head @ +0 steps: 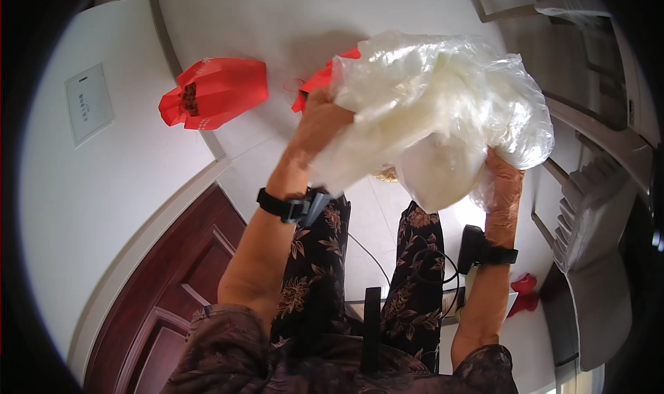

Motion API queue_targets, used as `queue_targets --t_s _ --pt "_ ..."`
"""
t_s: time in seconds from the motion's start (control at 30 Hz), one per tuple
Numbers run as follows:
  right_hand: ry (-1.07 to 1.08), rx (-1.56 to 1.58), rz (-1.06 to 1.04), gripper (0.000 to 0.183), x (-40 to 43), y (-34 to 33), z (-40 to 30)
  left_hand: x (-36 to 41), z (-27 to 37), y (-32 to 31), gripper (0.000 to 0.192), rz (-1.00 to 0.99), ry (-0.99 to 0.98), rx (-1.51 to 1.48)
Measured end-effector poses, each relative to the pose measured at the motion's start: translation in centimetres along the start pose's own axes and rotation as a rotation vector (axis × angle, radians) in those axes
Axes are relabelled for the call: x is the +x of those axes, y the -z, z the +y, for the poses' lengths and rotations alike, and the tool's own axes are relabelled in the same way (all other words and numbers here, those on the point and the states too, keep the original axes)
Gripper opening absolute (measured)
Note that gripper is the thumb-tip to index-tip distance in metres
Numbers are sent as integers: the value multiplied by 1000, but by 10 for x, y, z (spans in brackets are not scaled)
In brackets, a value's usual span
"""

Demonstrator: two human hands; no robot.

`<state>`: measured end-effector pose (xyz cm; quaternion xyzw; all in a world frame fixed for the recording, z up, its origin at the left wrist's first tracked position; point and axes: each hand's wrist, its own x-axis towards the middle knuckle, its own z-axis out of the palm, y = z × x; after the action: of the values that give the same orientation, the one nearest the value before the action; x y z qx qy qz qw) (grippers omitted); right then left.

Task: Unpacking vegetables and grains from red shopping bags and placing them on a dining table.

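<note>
A large translucent plastic bag (441, 93) hangs crumpled between my two hands, with a pale bulge low in its middle. On the left side of the bag, my left hand (322, 120) grips the plastic, its fingertips partly covered by the film. My right hand (502, 179) holds the lower right part from beneath, and folds of plastic hide its fingers. Just behind my left hand, a red bag (319, 82) with a thin handle shows in part; the plastic covers the rest of it. What the plastic bag contains cannot be told.
Another red bag (228, 90) with dark contents stands on the tiled floor by the white wall (137, 83). A dark red panelled door (181, 275) is at lower left. Grey chairs (596, 212) line the right side. A red object (523, 294) lies behind my right arm.
</note>
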<state>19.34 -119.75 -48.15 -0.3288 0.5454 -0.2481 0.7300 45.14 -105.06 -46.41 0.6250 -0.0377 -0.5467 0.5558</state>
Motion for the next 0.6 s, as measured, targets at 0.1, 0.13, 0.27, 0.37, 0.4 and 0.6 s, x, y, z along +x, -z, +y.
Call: queue_targets --t_s 0.1,0.13,0.27,0.37,0.4,0.6 --pt "-44 8 -47 35 6 28 4 1 8 19 20 -9 -9 285" --pt "-62 1 -40 33 7 38 5 2 11 18 16 118 137 118" --pt "-86 15 -87 29 17 72 12 11 11 38 15 203 243 -96" --pt "-162 35 -204 32 24 97 10 23 5 47 17 122 191 -194" --pt "-192 43 -237 33 23 98 9 26 2 49 18 103 185 -221" --pt "-122 2 -295 34 11 95 9 33 -7 48 22 9 176 -291"
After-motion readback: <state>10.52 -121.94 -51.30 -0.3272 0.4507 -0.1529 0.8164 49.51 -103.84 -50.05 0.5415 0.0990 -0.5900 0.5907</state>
